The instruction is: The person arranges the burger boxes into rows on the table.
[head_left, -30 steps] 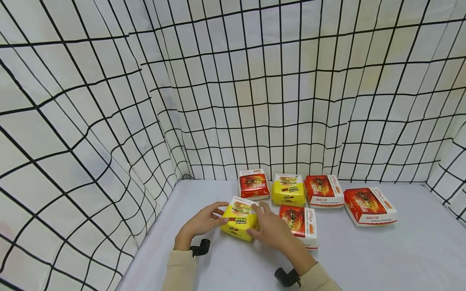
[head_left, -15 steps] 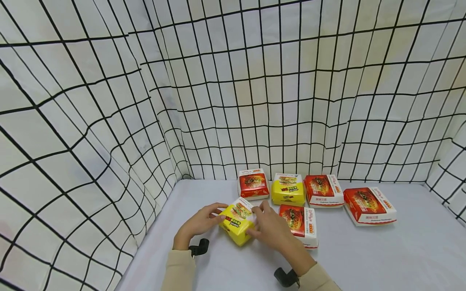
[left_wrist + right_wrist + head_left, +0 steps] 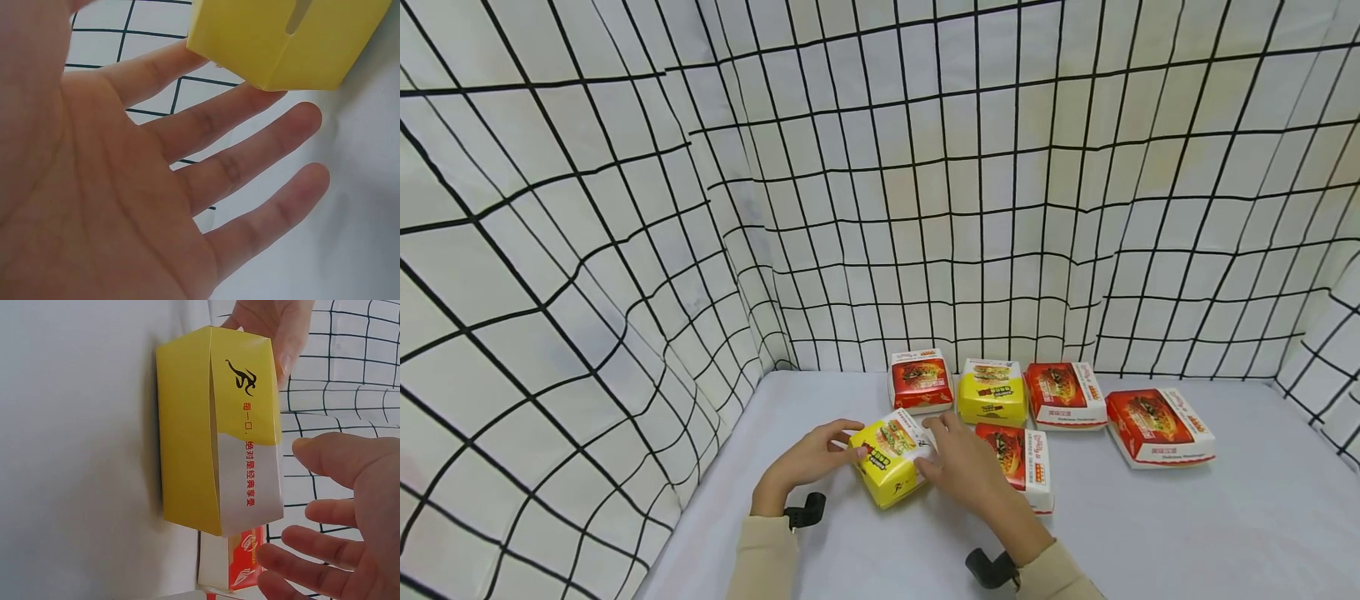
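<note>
A yellow and white burger box (image 3: 883, 471) sits turned at an angle between my hands on the white cloth. My left hand (image 3: 805, 458) pinches its left corner, thumb on the near side and index finger behind; in the left wrist view the outer fingers lie straight and spread below the yellow box (image 3: 275, 44). At the white end is my right hand (image 3: 966, 471), fingers spread. In the right wrist view a small gap shows between the right thumb (image 3: 322, 453) and the box (image 3: 187, 444). A red burger box (image 3: 1011, 454) lies partly hidden behind the right hand.
Along the back stand a red box (image 3: 920, 379), a yellow box (image 3: 992, 390) and another red box (image 3: 1063, 392), with one more red box (image 3: 1159, 425) farther right. White walls with a black grid (image 3: 985, 167) enclose the table's left and back.
The yellow box between my hands has turned clockwise as seen from above, so its printed front now faces lower left. The hands have barely moved; the other boxes stay put.
</note>
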`<action>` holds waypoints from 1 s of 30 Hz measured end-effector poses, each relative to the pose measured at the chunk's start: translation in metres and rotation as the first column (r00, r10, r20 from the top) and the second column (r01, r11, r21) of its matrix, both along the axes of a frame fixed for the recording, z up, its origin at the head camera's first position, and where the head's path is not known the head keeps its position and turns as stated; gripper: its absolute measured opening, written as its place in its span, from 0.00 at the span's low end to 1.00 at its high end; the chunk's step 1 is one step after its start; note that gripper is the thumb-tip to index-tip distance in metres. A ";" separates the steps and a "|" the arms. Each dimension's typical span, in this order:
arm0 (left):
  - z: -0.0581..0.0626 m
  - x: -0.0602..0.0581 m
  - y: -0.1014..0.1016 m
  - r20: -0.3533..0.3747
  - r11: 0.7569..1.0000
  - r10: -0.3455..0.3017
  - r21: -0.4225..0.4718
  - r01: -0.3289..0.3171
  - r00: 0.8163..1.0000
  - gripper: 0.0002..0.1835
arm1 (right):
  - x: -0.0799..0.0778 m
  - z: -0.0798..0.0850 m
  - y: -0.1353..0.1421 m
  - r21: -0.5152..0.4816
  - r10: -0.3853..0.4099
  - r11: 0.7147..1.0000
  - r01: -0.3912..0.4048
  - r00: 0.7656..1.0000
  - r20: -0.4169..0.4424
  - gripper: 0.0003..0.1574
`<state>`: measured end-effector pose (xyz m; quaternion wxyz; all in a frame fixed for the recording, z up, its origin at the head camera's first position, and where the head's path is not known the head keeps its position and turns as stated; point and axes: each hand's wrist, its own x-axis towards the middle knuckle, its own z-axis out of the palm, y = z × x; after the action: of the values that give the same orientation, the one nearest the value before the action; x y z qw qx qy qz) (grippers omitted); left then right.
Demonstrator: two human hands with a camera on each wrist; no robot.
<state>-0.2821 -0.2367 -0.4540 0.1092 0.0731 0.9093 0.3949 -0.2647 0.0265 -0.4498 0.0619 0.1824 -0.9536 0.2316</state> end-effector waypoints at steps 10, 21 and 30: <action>0.001 0.000 0.003 0.039 0.998 -0.050 -0.029 0.051 0.998 0.38 | 0.000 -0.002 -0.007 0.102 -0.020 0.995 0.012 0.997 0.078 0.37; -0.004 -0.002 0.001 0.043 0.999 -0.048 -0.012 0.049 0.998 0.38 | 0.004 -0.002 -0.007 0.121 -0.011 0.993 0.002 0.997 0.076 0.37; -0.005 -0.004 0.001 0.054 1.000 -0.014 0.009 0.014 0.998 0.37 | 0.003 -0.001 -0.008 0.130 -0.013 0.991 0.007 0.999 0.047 0.30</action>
<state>-0.2858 -0.2361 -0.4588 0.1364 0.0692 0.9037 0.3998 -0.2618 0.0186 -0.4509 0.0283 0.1757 -0.9687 0.1730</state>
